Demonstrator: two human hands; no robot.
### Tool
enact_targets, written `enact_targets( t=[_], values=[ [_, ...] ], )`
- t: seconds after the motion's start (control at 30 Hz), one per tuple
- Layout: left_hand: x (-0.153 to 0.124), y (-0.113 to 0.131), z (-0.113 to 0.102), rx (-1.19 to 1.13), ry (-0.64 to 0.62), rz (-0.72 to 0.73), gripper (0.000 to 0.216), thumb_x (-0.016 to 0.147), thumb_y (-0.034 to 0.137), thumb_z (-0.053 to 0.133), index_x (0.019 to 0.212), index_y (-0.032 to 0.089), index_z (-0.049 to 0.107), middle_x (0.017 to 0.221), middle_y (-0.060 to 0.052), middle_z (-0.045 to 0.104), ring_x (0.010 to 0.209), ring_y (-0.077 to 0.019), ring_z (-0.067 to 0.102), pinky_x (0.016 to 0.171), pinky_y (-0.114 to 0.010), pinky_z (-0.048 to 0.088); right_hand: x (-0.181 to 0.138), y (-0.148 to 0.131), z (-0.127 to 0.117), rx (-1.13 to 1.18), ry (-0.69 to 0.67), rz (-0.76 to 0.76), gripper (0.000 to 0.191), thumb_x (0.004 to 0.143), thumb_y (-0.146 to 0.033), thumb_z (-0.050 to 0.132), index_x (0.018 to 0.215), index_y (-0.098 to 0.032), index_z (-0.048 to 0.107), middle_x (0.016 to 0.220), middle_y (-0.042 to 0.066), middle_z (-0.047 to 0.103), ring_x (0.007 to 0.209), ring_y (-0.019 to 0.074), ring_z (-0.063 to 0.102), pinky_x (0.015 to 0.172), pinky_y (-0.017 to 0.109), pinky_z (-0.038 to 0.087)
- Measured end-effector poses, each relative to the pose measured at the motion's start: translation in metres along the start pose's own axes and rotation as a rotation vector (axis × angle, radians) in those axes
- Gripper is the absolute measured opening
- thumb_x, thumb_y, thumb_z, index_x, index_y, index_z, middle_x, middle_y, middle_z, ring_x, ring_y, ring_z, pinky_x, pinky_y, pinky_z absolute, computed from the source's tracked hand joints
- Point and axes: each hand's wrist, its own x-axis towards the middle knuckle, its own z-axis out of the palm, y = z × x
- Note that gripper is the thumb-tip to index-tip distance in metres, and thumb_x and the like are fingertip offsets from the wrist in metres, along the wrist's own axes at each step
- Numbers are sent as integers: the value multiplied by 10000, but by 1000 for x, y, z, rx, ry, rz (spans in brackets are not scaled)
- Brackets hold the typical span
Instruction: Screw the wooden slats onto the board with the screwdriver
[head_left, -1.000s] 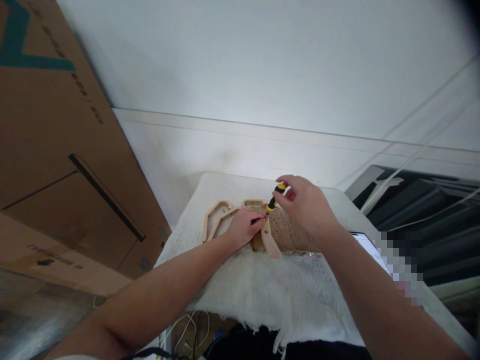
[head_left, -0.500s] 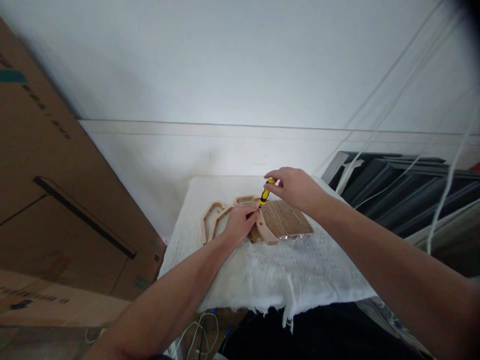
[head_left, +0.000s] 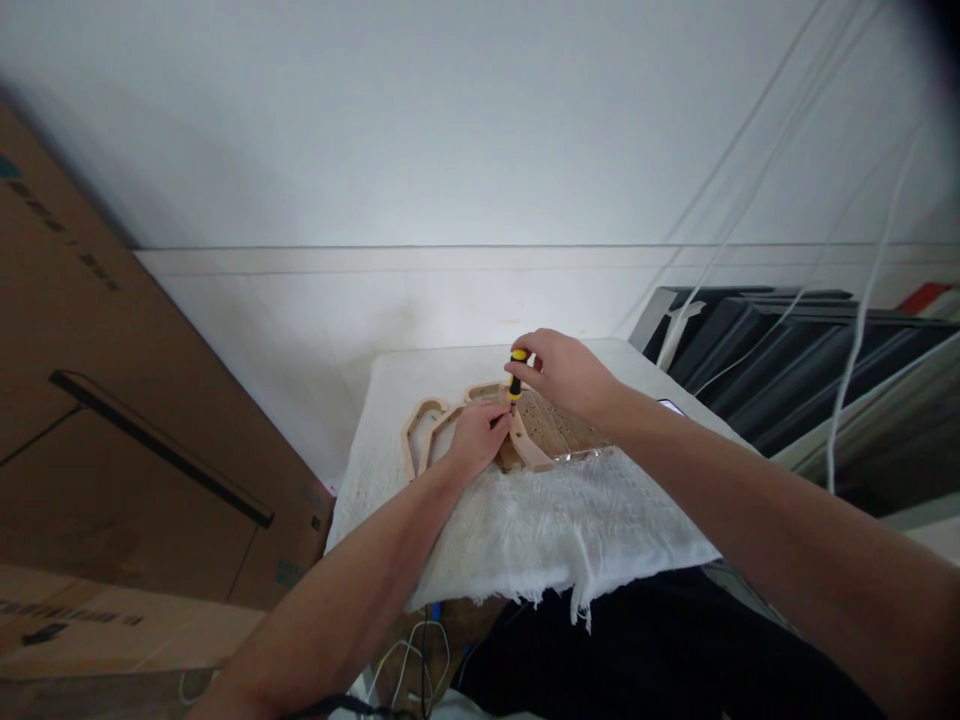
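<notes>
My right hand (head_left: 564, 372) is closed round a small yellow-and-black screwdriver (head_left: 516, 373), held almost upright with its tip down on a wooden piece. My left hand (head_left: 475, 438) rests on the wooden parts with fingers pinched at the screwdriver's tip; what they pinch is too small to make out. Under the hands lies a brown wooden board with holes (head_left: 559, 432) and a pale wooden strip (head_left: 527, 450). Curved pale wooden frames (head_left: 420, 430) lie just left of my left hand. All sit on a white cloth (head_left: 540, 530) covering a small table.
Large cardboard boxes (head_left: 112, 400) lean at the left. Dark panels (head_left: 780, 360) and white cables (head_left: 862, 300) stand at the right. A white wall is behind the table. Cables (head_left: 409, 660) hang below the cloth's frayed front edge.
The view has swung to the right and pulled back a little. The screwdriver has gone from tilted to nearly upright. Both hands stay on the wooden parts.
</notes>
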Motion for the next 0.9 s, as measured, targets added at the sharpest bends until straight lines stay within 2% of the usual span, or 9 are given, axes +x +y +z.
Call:
enact_targets(
  t=[0.1, 0.27, 0.4, 0.47, 0.53, 0.6, 0.67, 0.8, 0.9],
  values=[
    [0, -1, 0, 18, 2, 1, 243, 905, 226, 499, 901, 177, 737, 895, -51, 722, 838, -173, 637, 843, -315, 480, 0, -5, -3, -47, -80, -68, 242, 906, -250, 483, 1019, -141, 667, 969, 117, 687, 886, 215, 625, 817, 349, 466],
    [1, -3, 2, 28, 13, 4, 230, 895, 216, 515, 905, 179, 741, 893, -47, 722, 821, -171, 640, 825, -298, 480, -4, -10, -14, -143, -187, -126, 318, 919, -195, 385, 1097, -118, 637, 978, 133, 699, 889, 225, 638, 777, 341, 461],
    [0, -2, 2, 34, 27, 6, 228, 894, 216, 515, 911, 187, 740, 877, -37, 725, 811, -174, 642, 830, -310, 480, -1, -13, -18, -177, -180, -19, 257, 888, -287, 478, 944, -138, 680, 885, 111, 711, 820, 227, 640, 726, 335, 450],
    [0, -1, 2, 38, 32, 11, 224, 891, 213, 520, 899, 187, 742, 878, -39, 728, 810, -177, 642, 837, -319, 478, 1, -15, -17, -148, -147, 33, 269, 868, -283, 509, 1033, -145, 671, 914, 106, 715, 824, 223, 639, 721, 328, 445],
    [0, -1, 1, 42, 35, 15, 224, 890, 214, 521, 889, 182, 743, 886, -46, 729, 817, -181, 642, 843, -325, 476, 3, -16, -16, -131, -139, 19, 302, 880, -254, 487, 1114, -162, 654, 959, 105, 713, 849, 215, 637, 725, 320, 438],
    [0, 0, 1, 41, 40, 16, 226, 890, 216, 519, 890, 172, 741, 892, -55, 729, 821, -182, 644, 840, -325, 476, 3, -15, -17, -154, -169, -12, 282, 903, -248, 459, 1059, -166, 679, 937, 105, 711, 844, 210, 636, 714, 315, 428],
    [0, -1, 1, 36, 44, 13, 218, 884, 209, 521, 898, 167, 735, 895, -54, 728, 821, -179, 645, 835, -318, 477, 3, -13, -19, -211, -212, 3, 290, 920, -305, 457, 924, -156, 706, 866, 111, 710, 804, 217, 638, 684, 322, 421],
    [-1, -2, 2, 27, 46, 4, 186, 846, 146, 532, 871, 162, 716, 873, -40, 721, 798, -166, 634, 819, -302, 466, 4, -6, -20, -317, -214, 156, 475, 866, -562, 497, 802, -143, 711, 782, 149, 707, 743, 277, 646, 608, 355, 412],
    [-1, -2, 2, 28, 49, -1, 166, 829, 129, 540, 858, 160, 701, 861, -36, 709, 800, -162, 617, 814, -295, 451, 3, -5, -17, -267, -188, 163, 432, 871, -536, 510, 827, -160, 717, 807, 137, 718, 768, 275, 654, 630, 355, 431]
  ],
)
